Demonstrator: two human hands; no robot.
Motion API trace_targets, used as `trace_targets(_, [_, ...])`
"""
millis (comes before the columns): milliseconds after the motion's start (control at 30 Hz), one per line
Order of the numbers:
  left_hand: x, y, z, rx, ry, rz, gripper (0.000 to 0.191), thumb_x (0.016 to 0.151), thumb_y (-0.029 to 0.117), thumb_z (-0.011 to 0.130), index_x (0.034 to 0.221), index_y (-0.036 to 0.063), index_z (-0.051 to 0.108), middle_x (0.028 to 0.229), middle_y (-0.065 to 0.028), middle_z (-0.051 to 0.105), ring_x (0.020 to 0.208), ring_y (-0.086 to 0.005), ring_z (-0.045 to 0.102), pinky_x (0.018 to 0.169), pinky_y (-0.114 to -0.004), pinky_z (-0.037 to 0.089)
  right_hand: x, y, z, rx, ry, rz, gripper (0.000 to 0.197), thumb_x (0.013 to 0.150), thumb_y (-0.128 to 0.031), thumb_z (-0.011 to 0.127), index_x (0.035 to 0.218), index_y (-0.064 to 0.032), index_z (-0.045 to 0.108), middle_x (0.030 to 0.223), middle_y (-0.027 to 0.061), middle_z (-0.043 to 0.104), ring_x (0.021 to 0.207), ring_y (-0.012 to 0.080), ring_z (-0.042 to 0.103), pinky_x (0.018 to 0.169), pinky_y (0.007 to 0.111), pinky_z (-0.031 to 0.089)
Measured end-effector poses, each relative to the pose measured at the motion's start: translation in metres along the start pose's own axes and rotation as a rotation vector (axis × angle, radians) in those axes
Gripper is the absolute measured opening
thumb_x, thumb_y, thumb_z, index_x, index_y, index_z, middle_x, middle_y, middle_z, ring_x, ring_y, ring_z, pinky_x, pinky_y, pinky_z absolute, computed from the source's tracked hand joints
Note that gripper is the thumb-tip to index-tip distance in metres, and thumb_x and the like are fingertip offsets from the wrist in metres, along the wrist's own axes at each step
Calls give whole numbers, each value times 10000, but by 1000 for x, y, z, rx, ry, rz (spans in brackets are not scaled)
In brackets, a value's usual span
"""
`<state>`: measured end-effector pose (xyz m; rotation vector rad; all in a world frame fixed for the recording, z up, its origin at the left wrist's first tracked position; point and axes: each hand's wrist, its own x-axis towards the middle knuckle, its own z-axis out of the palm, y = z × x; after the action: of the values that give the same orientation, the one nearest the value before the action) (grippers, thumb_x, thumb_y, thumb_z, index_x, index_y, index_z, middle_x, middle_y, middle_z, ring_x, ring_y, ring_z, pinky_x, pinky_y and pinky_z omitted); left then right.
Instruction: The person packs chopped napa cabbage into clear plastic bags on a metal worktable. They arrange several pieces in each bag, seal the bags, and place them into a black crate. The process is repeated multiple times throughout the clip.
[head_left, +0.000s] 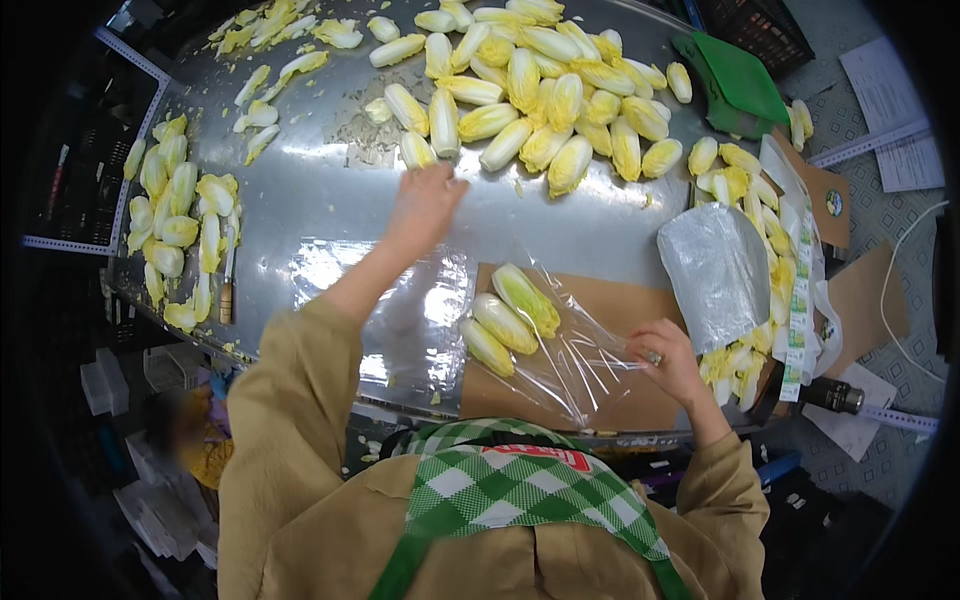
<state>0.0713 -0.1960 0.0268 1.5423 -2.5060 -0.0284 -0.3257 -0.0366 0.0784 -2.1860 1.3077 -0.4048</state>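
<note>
My left hand (429, 206) is stretched over the steel table, its fingers at the near end of a baby Chinese cabbage (415, 148) in the pile. Whether the fingers grip it cannot be told. My right hand (667, 356) pinches the gathered side of a clear plastic bag (592, 360). Three cabbage heads lie side by side at the bag's left, the greenest one (527, 300) farthest from me. Beneath them is a brown cardboard sheet (652, 300) at the table's front edge.
Beyond my left hand spreads a large cabbage pile (525, 97). Clear plastic sheets (337, 277) lie left of the cardboard. A wooden-handled knife (226, 296) rests beside trimmed leaves on the left. To the right are a silvery sheet (716, 270), a label strip (801, 315) and a green plastic container (739, 82).
</note>
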Motion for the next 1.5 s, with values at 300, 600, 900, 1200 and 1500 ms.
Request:
trace_targets(300, [8,-93,45,341,15,258,405,760,130,651,1147,214,567,1195,-40,540,1198,-218,475,1075,-476,293,-1,-8,2,-61,-27,45,277,643,-19,756,897,-93,676,965,60,651,866,274,600,763,374,483])
trace_targets(600, [-22,21,4,-1756,350,-777,473,779,110,798,1172,26,549,1078,-52,636,954,-137,602,821,-288,497,42,-79,-18,411,158,231,444,778,-106,707,1203,-33,601,1090,142,663,1036,280,632,901,367,487])
trace_targets(900, [17,11,63,-1618,-48,-1053,472,762,249,820,1109,55,565,940,-55,666,734,-126,642,625,-259,501,208,19,60,114,286,522,919,719,-298,784,1435,-16,280,1294,243,478,1202,358,491,982,436,445])
trace_targets(1200, [7,10,72,-1469,-27,-1013,550,850,316,731,1258,35,492,1014,-87,620,758,-153,642,657,-266,513,270,56,108,77,542,653,782,764,-252,678,1415,-40,298,1221,233,515,1092,348,550,866,449,491])
trace_targets(1500, [-110,55,25,-1491,115,-724,334,939,156,606,1242,31,547,1004,-65,644,885,-106,600,797,-251,465,31,22,10,1744,37,478,644,856,-259,631,1407,-28,390,1207,184,588,975,252,642,775,379,568])
